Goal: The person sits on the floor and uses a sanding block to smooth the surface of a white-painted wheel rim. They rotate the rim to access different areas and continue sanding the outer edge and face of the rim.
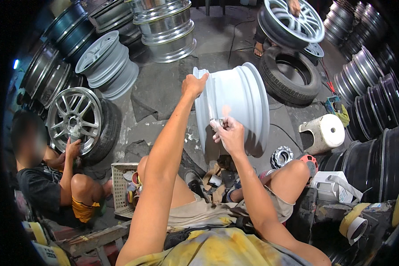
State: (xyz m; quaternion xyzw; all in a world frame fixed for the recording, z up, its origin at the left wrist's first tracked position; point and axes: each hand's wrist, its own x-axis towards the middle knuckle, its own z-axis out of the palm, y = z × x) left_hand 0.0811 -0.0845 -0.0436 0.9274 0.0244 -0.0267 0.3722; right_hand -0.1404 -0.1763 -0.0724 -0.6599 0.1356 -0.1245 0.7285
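Note:
A light grey wheel rim stands on its edge before me, its barrel facing me. My left hand is closed over the rim's upper left lip. Against the barrel, near the left flange, my right hand pinches a small whitish-grey piece; its kind is too small to tell. White dust coats the fingers of that hand. Just above them, a pinkish patch shows on the grey surface. The rim's lower edge lies partly behind my right hand and in shadow.
To the left, a seated person works at a silver spoked wheel. A crate with tape rolls is beside my left leg. Ahead lie a tyre and a rim under another person's hand. A white stool and stacked rims stand right.

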